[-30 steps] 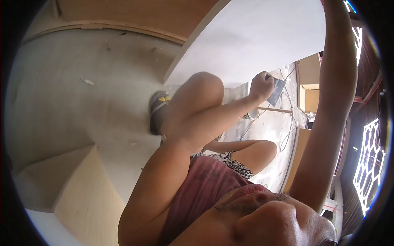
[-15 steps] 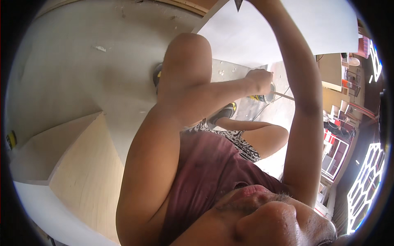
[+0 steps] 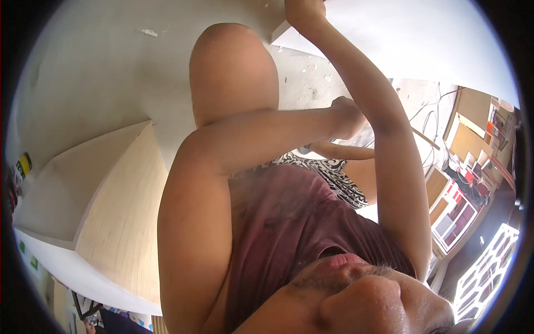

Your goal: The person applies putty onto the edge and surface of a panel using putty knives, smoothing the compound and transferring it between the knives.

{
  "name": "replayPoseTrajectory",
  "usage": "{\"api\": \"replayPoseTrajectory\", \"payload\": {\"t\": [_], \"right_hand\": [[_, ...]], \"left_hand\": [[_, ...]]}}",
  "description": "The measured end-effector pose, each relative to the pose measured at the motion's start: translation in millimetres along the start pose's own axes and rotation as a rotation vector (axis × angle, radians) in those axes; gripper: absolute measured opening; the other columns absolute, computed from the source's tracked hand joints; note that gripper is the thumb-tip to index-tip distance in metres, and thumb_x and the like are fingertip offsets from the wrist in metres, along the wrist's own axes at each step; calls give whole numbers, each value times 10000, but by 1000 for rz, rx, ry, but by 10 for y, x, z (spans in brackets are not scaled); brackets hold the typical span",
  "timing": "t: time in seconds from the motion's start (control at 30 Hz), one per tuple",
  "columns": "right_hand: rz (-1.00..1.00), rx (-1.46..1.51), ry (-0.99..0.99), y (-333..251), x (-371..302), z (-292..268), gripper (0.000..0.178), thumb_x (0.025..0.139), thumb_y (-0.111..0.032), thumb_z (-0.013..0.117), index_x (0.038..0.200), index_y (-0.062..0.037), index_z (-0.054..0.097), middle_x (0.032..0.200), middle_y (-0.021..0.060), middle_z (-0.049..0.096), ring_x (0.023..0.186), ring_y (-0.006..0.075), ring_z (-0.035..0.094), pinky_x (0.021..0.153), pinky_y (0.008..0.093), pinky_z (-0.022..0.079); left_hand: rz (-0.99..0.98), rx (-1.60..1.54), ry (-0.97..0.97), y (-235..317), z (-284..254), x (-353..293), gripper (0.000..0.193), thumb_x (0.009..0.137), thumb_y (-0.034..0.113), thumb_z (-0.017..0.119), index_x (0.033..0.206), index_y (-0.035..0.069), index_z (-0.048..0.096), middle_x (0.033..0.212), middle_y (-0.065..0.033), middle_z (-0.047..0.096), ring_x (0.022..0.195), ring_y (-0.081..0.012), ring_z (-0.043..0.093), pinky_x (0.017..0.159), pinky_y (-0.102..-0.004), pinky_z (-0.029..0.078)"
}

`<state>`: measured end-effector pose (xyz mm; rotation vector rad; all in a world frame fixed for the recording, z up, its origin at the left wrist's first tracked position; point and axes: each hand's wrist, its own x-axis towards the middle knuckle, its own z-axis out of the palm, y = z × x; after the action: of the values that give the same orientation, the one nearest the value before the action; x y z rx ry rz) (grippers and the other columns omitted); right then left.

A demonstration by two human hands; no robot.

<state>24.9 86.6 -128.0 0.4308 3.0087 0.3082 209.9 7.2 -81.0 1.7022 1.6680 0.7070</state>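
Right hand at the edge of a smooth white panel

The flat, matte white panel [image 3: 428, 44] spans the upper right of the frame, its straight edge slanting. The right hand [image 3: 305, 14] overlaps its corner at top centre; the frame cuts off the fingers, so I cannot tell their grip. The left hand [image 3: 346, 118], right of centre, is partly hidden by the right forearm; its grip cannot be told either. White flakes speckle the grey floor [image 3: 105, 83]. Pale-grained wooden box [image 3: 125, 217], lower left; bright lattice [image 3: 489, 273], lower right.
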Motion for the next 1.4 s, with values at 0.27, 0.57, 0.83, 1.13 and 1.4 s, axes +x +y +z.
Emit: {"api": "replayPoseTrajectory", "payload": {"t": [0.27, 0.57, 0.83, 1.13, 1.4], "right_hand": [[-107, 172, -146, -414, -197, 960, 401, 872, -157, 600, 1209, 55, 549, 1046, 180, 685, 953, 299, 687, 817, 391, 555], [-88, 275, -220, -603, -228, 1163, 341, 815, -36, 605, 1122, 88, 527, 1035, 228, 675, 936, 342, 693, 752, 409, 574], [-110, 263, -261, -543, -188, 1344, 366, 816, -51, 607, 1153, 67, 526, 1045, 223, 673, 933, 345, 690, 747, 399, 574], [-150, 284, -196, -836, -577, 1874, 526, 860, -62, 556, 1321, 106, 364, 971, 220, 678, 858, 335, 701, 699, 403, 582], [-90, 364, -254, -656, -915, 1604, 689, 823, -84, 607, 1422, 58, 298, 1016, 256, 655, 876, 338, 692, 706, 386, 578]], "left_hand": [[-4, 37, -241, -96, -125, -354, 239, 781, 108, 603, 975, -25, 649, 882, -203, 685, 812, -320, 693, 679, -408, 550], [47, -35, -307, -88, -109, -477, 216, 756, 65, 574, 942, -25, 636, 848, -194, 689, 744, -327, 695, 631, -426, 548], [26, -86, -349, -60, -104, -453, 230, 746, 74, 591, 954, -10, 642, 857, -194, 691, 755, -324, 697, 651, -446, 547], [61, -14, -505, -79, -99, -513, 235, 789, 102, 566, 986, 10, 656, 899, -164, 701, 779, -308, 696, 636, -449, 547], [30, 15, -618, -33, -109, -397, 252, 772, 90, 600, 1000, 0, 657, 920, -163, 699, 816, -304, 699, 639, -424, 560]]}}
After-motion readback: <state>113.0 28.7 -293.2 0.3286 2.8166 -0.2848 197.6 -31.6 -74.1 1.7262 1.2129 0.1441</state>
